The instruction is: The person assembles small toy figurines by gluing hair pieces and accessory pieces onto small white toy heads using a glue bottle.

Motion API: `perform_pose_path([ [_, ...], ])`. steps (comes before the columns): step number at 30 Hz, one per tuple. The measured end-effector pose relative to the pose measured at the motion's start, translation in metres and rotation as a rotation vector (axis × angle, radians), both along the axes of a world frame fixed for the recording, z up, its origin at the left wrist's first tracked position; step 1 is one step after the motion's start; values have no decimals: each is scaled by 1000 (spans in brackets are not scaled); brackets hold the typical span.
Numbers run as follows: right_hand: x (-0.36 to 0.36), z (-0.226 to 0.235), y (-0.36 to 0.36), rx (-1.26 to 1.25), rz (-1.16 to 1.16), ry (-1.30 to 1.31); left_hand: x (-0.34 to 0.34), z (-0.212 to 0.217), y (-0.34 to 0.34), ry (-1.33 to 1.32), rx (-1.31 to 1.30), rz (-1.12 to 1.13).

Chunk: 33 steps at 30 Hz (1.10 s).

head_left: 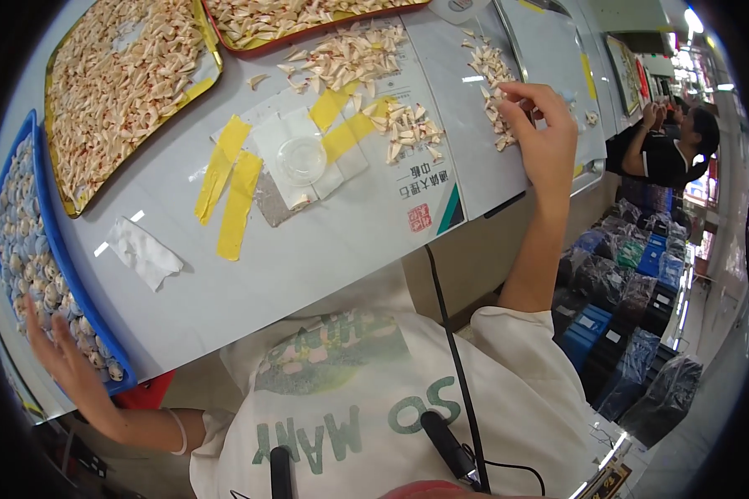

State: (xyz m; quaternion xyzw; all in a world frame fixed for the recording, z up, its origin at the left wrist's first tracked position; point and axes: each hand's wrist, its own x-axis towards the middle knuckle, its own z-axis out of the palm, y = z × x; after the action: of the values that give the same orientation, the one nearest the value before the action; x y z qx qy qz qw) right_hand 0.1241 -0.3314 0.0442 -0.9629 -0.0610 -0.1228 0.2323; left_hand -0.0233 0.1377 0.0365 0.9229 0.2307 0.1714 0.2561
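Note:
My left hand [62,353] hovers at the near end of a blue tray [62,270], fingers spread and nothing visible in them. Inside that tray lie many small rounded blue-grey and cream pieces [27,220]. Off to the right, my right hand [548,125] is curled over a small pile of cream, pointed, wedge-like pieces [488,62], some with reddish marks. Its thumb and fingertips come together at the pile; whatever they pinch is too small to make out.
Two trays of similar cream pieces, one gold-edged [129,100] and one red-rimmed [308,12], stand at the back. Mid-table are yellow tape strips [240,204], a small clear round dish [301,160] and a crumpled white tissue [144,252]. Another person [666,145] sits at far right.

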Motion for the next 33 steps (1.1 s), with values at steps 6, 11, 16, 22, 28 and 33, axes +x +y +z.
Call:
perform_pose_path([
  [6,9,-3,21,-96,11,43,8,-4,-5,141,416,-163],
  [11,14,-6,22,-253,172,-64,-7,3,8,115,214,28],
  [16,6,5,35,64,18,-68,3,15,-2,48,199,-18],
  [22,-9,11,35,270,94,-42,0,4,6,-88,190,-13],
  [28,-19,22,59,661,108,132,-1,8,-26,-468,-160,-42],
  [33,-14,16,95,701,281,142,7,-13,-99,-661,-922,-449],
])
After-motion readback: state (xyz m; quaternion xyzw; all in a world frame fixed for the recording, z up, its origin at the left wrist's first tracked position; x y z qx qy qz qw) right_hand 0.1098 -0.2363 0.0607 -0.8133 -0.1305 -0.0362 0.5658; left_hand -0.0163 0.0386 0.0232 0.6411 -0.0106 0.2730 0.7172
